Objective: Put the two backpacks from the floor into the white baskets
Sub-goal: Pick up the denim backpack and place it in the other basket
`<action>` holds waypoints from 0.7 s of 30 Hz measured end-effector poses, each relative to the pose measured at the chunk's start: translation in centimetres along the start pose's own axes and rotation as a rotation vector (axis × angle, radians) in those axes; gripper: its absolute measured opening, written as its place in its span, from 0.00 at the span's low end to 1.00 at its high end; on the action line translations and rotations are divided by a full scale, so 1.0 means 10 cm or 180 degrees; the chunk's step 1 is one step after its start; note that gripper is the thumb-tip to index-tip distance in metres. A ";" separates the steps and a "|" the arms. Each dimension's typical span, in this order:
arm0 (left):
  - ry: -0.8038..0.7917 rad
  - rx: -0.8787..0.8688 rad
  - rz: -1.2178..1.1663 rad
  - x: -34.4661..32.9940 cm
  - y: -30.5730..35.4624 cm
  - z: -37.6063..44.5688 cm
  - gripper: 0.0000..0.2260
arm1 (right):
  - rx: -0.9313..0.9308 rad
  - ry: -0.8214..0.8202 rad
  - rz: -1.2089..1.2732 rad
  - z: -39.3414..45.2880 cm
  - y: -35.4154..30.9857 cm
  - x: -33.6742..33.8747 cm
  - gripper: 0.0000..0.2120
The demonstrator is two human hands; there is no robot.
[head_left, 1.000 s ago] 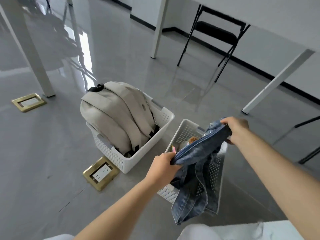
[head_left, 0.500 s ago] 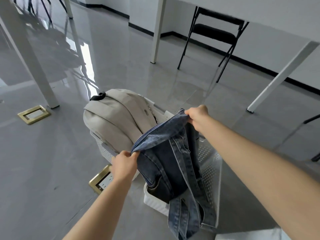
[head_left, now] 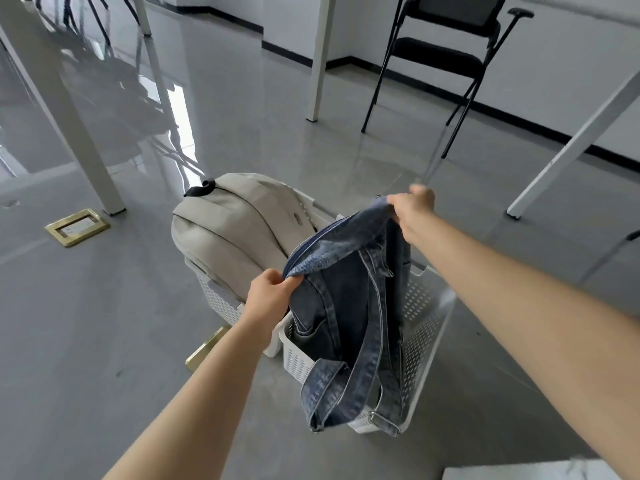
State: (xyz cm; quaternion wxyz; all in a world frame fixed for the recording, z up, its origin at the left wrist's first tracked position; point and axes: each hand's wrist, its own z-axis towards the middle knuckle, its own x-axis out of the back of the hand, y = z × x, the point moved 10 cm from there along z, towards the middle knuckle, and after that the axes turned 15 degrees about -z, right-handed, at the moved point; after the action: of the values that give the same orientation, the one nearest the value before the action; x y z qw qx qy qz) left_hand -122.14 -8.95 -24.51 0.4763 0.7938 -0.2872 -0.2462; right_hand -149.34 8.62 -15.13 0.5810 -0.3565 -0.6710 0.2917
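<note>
A blue denim backpack [head_left: 349, 292] hangs upright, its lower part inside the right white basket [head_left: 424, 327]. My left hand [head_left: 268, 294] pinches the near end of its top edge. My right hand [head_left: 412, 207] grips the far end. Its straps dangle over the basket's near rim. Behind and to the left, a beige backpack [head_left: 235, 223] with a black top handle fills the left white basket [head_left: 216, 301], bulging well above the rim.
Brass floor sockets lie at the left [head_left: 77, 226] and by the baskets [head_left: 204, 348]. White table legs stand left [head_left: 69, 126], behind [head_left: 318, 57] and right [head_left: 568, 147]. A black folding chair [head_left: 446, 60] stands at the back. A white surface edge [head_left: 526, 471] shows bottom right.
Both hands lifted the denim backpack, turned it upright and lowered its bottom into the right basket. The view has tilted up and shifted slightly.
</note>
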 end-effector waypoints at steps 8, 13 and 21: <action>-0.0272 0.0046 0.0415 0.00 -0.07 -0.05 0.09 | 0.0825 -0.1893 -0.0847 -0.65 0.09 -0.69 0.39; 0.0002 -0.0162 0.0475 0.13 -0.10 0.03 0.11 | 0.0626 -0.1923 -0.1660 -0.87 0.63 -0.84 0.41; 0.0158 -0.1419 0.2121 -0.11 0.24 -0.10 0.32 | 0.0964 -0.2238 -0.1353 -1.36 0.88 -1.16 0.14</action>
State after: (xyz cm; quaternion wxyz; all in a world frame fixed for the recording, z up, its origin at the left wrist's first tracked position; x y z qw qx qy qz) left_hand -122.76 -8.45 -21.79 0.6974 0.5401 -0.4568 -0.1152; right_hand -133.87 3.89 -26.70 0.4101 -0.0004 -0.8361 0.3643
